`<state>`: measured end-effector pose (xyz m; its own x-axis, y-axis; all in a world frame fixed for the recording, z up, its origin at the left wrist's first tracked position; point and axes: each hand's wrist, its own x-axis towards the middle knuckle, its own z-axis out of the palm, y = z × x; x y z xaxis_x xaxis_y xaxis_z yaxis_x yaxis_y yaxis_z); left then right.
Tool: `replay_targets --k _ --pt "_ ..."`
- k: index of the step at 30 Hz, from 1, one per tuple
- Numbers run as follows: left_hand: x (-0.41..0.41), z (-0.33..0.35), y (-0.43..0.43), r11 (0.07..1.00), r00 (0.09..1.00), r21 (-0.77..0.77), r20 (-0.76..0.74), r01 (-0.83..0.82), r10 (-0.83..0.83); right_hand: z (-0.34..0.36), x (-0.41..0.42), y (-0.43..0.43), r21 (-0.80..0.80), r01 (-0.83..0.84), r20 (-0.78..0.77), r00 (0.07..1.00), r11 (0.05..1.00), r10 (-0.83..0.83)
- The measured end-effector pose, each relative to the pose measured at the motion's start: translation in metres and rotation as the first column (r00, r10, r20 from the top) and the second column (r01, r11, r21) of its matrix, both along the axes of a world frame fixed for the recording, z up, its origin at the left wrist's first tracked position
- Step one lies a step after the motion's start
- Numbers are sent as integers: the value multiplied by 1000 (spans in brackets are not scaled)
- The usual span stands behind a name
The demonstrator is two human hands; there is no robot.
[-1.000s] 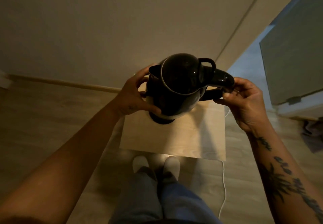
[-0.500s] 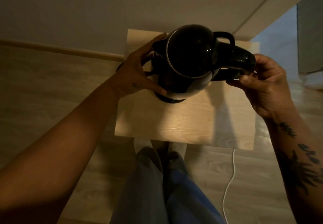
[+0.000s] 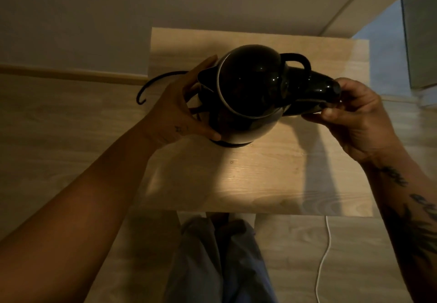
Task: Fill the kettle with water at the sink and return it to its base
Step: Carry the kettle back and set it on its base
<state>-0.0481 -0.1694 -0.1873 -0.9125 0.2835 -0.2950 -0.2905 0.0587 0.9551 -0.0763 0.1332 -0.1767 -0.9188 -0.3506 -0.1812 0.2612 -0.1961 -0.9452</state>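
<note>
A glossy black kettle (image 3: pixel 250 89) with its lid closed sits low over a small light wooden table (image 3: pixel 260 184). Under it a dark round base (image 3: pixel 228 144) shows only as a thin edge. My left hand (image 3: pixel 177 106) cups the kettle's left side by the spout, fingers and thumb curved round the body. My right hand (image 3: pixel 354 115) pinches the end of the handle (image 3: pixel 319 87) on the right. Whether the kettle rests fully on the base is hidden by its body.
A black cord (image 3: pixel 153 85) curls off the table's left edge toward the wall. A white cable (image 3: pixel 325 255) runs across the wooden floor at the lower right. My legs (image 3: pixel 220 260) stand just in front of the table. A pale wall is behind.
The kettle has come down toward the table and its base, both hands still on it. The view has shifted so more of the table and the black cord show.
</note>
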Motion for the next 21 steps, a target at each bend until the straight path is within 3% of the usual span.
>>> replay_targets --k 11,21 --pt "0 -15 1 999 998 0 59 -38 38 -12 -11 -2 -31 -62 57 996 998 64" --pt "-5 -15 2 999 996 15 86 -41 40 -26 -5 -1 -48 7 141 990 999 0"
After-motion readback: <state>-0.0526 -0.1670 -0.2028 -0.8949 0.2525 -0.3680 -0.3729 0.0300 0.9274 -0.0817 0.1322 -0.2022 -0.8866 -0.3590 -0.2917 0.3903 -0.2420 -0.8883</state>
